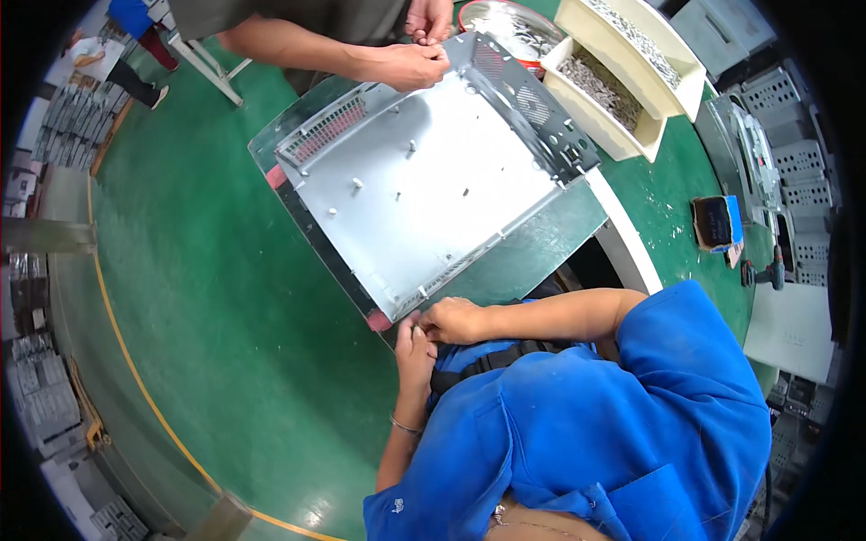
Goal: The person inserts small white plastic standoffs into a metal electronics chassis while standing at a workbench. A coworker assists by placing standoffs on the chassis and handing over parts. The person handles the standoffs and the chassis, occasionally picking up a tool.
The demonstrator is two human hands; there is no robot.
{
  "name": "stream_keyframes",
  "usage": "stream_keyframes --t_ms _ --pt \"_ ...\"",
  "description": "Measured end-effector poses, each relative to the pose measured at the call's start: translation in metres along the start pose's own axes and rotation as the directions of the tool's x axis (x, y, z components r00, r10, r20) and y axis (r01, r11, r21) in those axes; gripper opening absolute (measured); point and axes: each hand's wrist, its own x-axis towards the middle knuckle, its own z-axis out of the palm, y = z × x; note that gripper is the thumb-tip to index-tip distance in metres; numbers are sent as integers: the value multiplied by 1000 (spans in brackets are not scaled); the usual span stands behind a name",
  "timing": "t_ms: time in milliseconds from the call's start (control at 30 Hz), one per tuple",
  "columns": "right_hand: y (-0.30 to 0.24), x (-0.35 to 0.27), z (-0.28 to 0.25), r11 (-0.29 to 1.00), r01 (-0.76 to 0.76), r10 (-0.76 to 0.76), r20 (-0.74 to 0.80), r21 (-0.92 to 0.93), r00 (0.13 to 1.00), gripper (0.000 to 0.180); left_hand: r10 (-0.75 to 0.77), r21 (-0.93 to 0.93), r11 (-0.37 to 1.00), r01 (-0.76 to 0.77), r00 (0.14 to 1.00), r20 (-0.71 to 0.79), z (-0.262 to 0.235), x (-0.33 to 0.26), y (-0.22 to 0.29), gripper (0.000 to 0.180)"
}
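Observation:
A large open metal case point(451, 194) with a white inner floor and several small standoffs lies tilted on a glass-like sheet point(514, 248). At its near corner, beside a red-pink pad point(378, 321), my left hand point(416, 353) and my right hand point(454, 321) meet. The fingers of both are closed in a pinch close together. Whatever sits between the fingertips is too small to make out. Across the case, a co-worker's hands point(408, 68) come together above the far corner, next to the black perforated side panel point(541, 108).
Cream bins point(645, 144) of small metal parts and a round red-rimmed tub point(514, 32) stand far right. Beyond are a blue box point(717, 224), a power drill point(769, 270) and stacked perforated panels point(798, 158). People stand at the far left on the green floor point(225, 270).

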Motion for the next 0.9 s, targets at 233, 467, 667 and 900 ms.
stream_keyframes --t_ms 233,467,667,900 --pt "16 10 10 706 -314 275 162 634 948 8 6 -107 994 -18 994 -112 -8 -7 9 22" --pt "16 18 18 400 -317 327 189 860 926 7 -146 -234 965 115 982 -117 -16 -10 9 18" --pt "16 17 16 333 -293 315 187 896 930 10 -153 -261 958 120 982 -108 -15 -8 5 21" --pt "16 22 22 264 -238 289 159 935 944 12 -171 -305 943 131 979 -110 -14 -10 7 19"
